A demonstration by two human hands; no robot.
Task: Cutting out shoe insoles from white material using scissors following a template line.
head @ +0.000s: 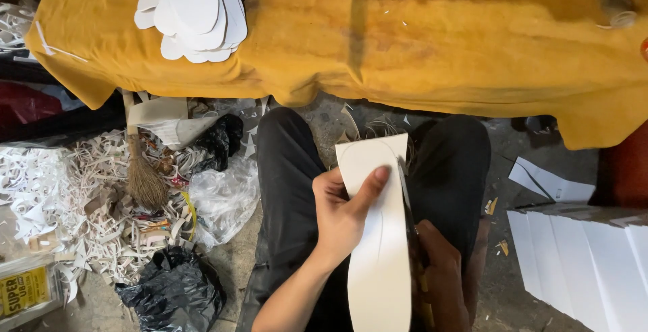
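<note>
Over my lap, my left hand (341, 210) grips a white sheet (378, 258) with a shoe-sole outline drawn on it, thumb pressed on its top face. My right hand (442, 271) holds scissors (408, 217) whose blades run along the sheet's right edge, cutting along the outline. A stack of cut white sole shapes (196, 11) lies on the yellow cloth (418, 42) ahead of me.
White rectangular sheets (580, 258) are stacked at my right. On the floor at left lie paper trimmings (61, 190), a small broom (143, 177), clear and black plastic bags (172, 291) and a yellow-labelled package (23, 291).
</note>
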